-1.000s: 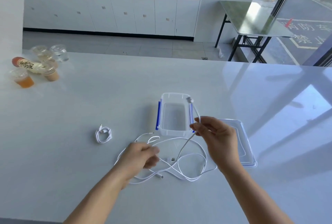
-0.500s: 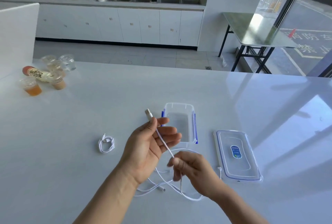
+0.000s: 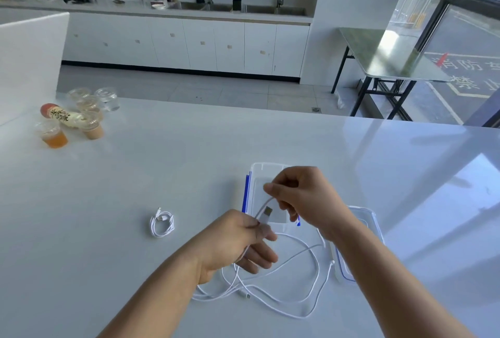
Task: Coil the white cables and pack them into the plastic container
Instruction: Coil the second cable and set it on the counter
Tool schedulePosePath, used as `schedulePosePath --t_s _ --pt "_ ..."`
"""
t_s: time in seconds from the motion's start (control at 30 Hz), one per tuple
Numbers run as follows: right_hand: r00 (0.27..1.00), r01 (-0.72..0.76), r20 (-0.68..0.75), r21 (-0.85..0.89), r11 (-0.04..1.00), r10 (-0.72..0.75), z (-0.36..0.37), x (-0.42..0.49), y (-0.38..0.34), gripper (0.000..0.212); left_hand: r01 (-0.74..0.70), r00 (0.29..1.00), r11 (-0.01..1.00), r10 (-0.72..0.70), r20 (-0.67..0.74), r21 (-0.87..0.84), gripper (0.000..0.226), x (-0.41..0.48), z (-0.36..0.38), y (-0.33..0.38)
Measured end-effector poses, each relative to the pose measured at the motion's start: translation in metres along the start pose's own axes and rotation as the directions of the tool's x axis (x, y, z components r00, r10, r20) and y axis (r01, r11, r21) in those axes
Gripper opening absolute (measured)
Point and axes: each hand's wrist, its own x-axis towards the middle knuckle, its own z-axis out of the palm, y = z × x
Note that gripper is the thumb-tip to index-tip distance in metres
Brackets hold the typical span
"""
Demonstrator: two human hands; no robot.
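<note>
Cable [image 3: 266, 213] is pinched near its plug by the left hand [image 3: 232, 243] and gripped higher up by the right hand [image 3: 305, 197], close by the open container [image 3: 266, 167]; rest is sprawled on the bench [image 3: 162, 175].

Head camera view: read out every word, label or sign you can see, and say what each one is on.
"消防", next character cut off: upper road marking, outside.
"禁止": lower road marking, outside.
Bottle label: dark characters, too blurred to read.
</note>
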Motion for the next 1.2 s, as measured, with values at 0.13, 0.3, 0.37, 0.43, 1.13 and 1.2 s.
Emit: schedulePosePath --t_s 0.13,0.3,0.37,0.43,1.13,1.2 --pt "0.992 0.124 0.033 -0.212 0.969 -0.120 0.012 -0.012 -0.014 0.015 0.022 0.999 0.986 -0.014 -0.047 0.165 0.029 0.002 0.001 -0.002" --pt "0.988 0.085 -0.104 -0.262 0.961 -0.116 0.019 -0.030 0.004 0.010 -0.078 0.996 0.957 0.065 -0.056 -0.279 0.035 0.007 -0.005 -0.004" --pt "0.980 0.074 -0.167 -0.200 0.977 -0.109 0.024 -0.035 0.012 0.009 -0.089 0.996 0.851 0.091 -0.022 -0.518 0.032 0.011 -0.003 -0.003" --pt "0.957 0.143 -0.210 -0.253 0.957 -0.198 0.034 -0.043 0.020 0.006 -0.085 0.986 0.679 0.163 0.036 -0.729 0.038 0.011 -0.002 -0.001" --pt "0.952 -0.058 0.296 -0.076 0.995 0.078 0.005 0.000 0.056 0.008 0.029 0.971 0.766 0.132 0.201 -0.642 0.034 0.004 0.002 0.001" --pt "0.950 -0.084 0.299 -0.035 0.996 0.091 -0.006 0.014 0.033 0.008 0.046 0.971 0.826 0.094 0.219 -0.562 0.038 0.003 0.003 0.001"
